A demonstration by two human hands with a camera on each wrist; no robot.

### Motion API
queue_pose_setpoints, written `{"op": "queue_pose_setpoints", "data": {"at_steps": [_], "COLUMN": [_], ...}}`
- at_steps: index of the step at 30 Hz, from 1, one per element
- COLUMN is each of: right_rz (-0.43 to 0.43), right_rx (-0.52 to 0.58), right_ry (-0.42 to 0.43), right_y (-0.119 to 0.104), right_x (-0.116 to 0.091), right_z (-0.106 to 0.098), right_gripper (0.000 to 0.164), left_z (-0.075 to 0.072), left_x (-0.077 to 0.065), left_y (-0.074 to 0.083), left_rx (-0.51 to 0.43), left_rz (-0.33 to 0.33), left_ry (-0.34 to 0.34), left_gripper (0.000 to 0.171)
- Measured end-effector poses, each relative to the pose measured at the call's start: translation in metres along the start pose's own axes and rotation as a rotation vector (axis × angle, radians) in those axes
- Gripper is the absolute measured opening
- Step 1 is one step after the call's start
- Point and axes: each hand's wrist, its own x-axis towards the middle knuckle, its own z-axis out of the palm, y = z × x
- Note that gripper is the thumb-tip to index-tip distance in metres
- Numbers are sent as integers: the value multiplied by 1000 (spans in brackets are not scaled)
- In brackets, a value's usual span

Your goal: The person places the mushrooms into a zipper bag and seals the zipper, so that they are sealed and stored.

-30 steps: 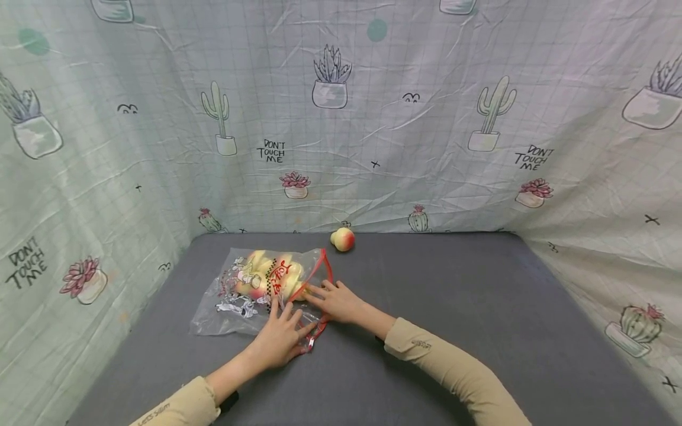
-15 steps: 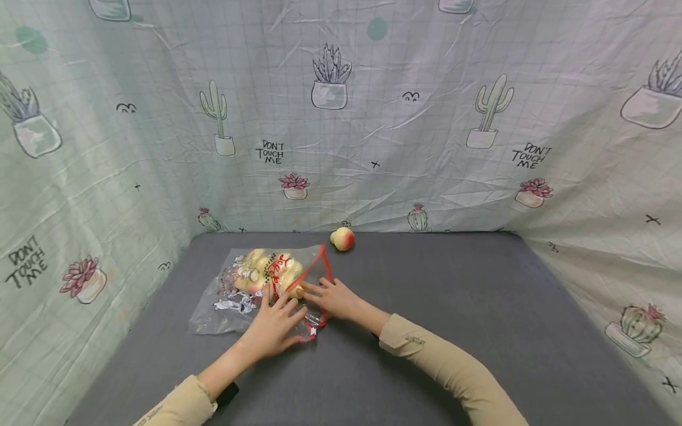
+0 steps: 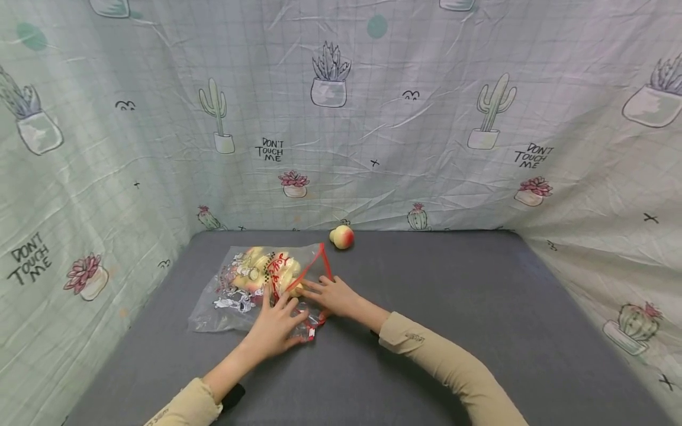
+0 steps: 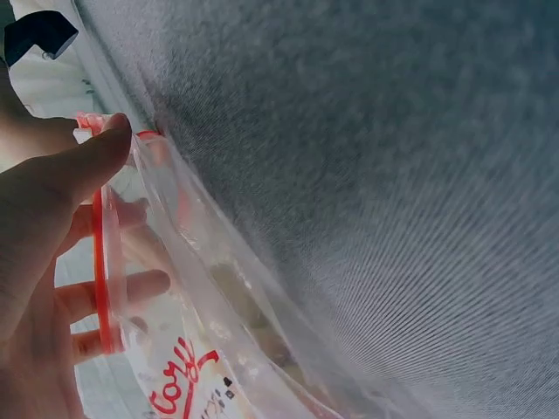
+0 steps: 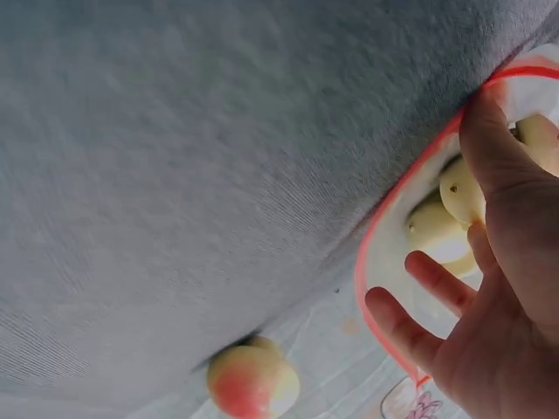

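A clear zip bag with a red zip edge and red lettering lies at the left of the table. Several yellow pears with a red blush are inside. My left hand holds the near corner of the mouth; in the left wrist view its thumb lies over the red edge, with fingers seen through the plastic. My right hand is at the gaping mouth. Its thumb presses the red rim in the right wrist view, while the other fingers spread loosely across the opening beside the pears.
One loose pear lies by the back edge of the grey tabletop, beyond the bag's mouth. A cactus-print cloth hangs behind the table and along both sides.
My left hand has shifted slightly left and away from me, drawing the near corner of the bag's mouth along. My right hand has barely moved.
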Motion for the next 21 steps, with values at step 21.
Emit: {"op": "queue_pose_setpoints", "data": {"at_steps": [21], "right_rz": [-30], "right_rx": [62], "right_ry": [165], "right_y": [14], "right_x": [-18], "right_z": [8], "right_gripper": [63], "left_z": [6], "left_x": [4], "left_y": [7], "left_rx": [-3], "left_rz": [24], "left_ry": [-3], "left_gripper": [45]}}
